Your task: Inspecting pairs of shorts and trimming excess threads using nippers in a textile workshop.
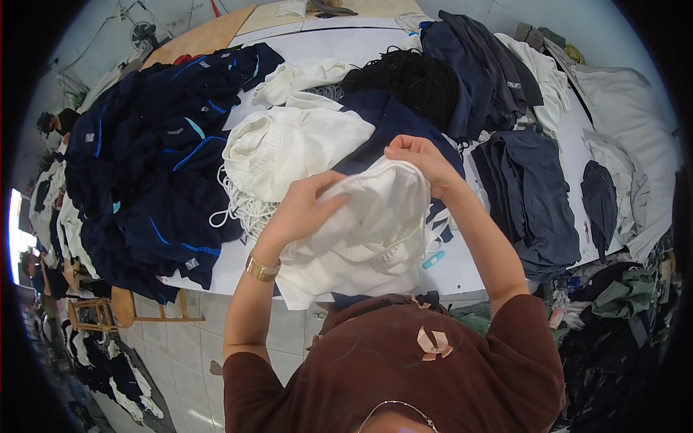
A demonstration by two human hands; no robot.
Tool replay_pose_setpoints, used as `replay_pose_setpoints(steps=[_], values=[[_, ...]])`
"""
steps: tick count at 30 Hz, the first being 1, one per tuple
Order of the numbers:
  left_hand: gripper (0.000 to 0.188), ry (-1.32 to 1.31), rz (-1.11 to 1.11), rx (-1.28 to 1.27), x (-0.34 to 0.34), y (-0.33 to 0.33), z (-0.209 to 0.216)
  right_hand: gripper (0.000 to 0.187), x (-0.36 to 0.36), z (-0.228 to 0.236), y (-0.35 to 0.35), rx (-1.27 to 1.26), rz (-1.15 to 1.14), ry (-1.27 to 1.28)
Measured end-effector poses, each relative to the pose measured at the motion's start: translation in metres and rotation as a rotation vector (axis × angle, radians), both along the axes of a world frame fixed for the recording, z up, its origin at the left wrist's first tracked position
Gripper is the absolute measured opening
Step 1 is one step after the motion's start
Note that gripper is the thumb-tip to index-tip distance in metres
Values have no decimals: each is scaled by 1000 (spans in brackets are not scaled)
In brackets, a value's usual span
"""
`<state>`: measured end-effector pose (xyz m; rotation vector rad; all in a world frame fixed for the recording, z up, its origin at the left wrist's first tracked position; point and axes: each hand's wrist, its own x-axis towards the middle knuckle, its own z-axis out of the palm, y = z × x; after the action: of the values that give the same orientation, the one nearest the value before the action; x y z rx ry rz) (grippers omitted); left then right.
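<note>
A white elastic-waist garment is held up in front of me, its lower part spread over the near edge of the table. My right hand pinches the top edge of its waistband, thumb and fingers together. On the other side, my left hand grips the cloth between thumb and fingers; the fingertips are partly covered by the fabric. Just beyond lies a heap of similar white garments with gathered waists. Looped white drawcords spill from beneath that heap, left of my left hand.
A large pile of navy garments with blue trim covers the table's left. Black cords lie at the back. Dark grey folded garments are stacked at right. A small light-blue tool rests near the front edge. A wooden stool stands lower left.
</note>
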<state>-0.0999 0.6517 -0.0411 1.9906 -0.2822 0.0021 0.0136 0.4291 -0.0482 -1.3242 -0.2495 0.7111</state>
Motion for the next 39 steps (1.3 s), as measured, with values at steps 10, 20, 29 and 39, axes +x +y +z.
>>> replay_pose_setpoints(steps=[10,20,29,39], values=[[22,214,-26,-262,-9,4,13,12,-34,29,18,-111,18,-840],[23,136,-52,-117,-9,2,18,22,-47,37,28,-136,105,-903],[22,154,-46,-113,-13,0,23,8,-61,38,36,-252,-22,-1311],[21,-254,396,472,-14,-31,12,9,-69,-25,64,-191,-494,-1233]])
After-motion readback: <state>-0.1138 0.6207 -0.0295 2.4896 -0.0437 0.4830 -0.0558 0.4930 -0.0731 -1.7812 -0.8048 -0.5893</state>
